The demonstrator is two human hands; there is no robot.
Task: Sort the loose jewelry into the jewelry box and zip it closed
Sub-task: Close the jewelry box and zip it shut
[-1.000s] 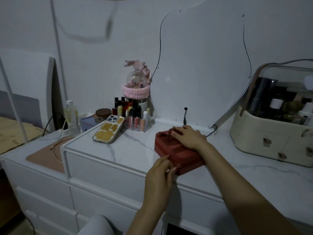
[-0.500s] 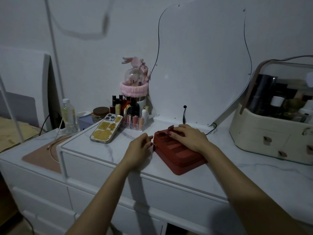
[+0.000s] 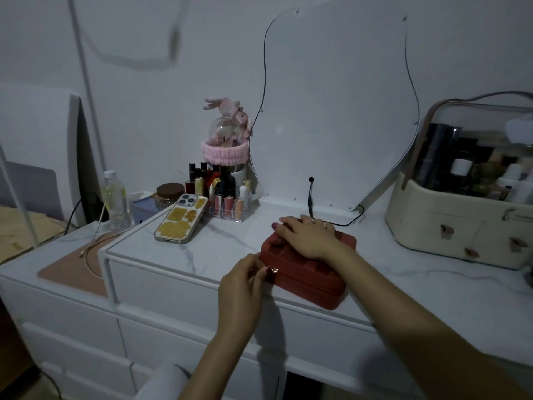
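Left hand (image 3: 240, 280) at near-left corner of red jewelry box (image 3: 310, 272), fingertips pinched on small metal zipper pull (image 3: 274, 269). Right hand (image 3: 307, 235) flat on lid, fingers fairly straight, pressing down, gripping nothing. Box lies closed on marble dresser top (image 3: 202, 249), near front edge. Advice: keep lid pressed, draw pull steadily along seam, slow round corners, avoid snagging lining.

right hand (image 3: 310, 239) flat on red jewelry box (image 3: 311, 277) | left hand (image 3: 245, 280) – seemingly pinching zipper pull (image 3: 273, 270)
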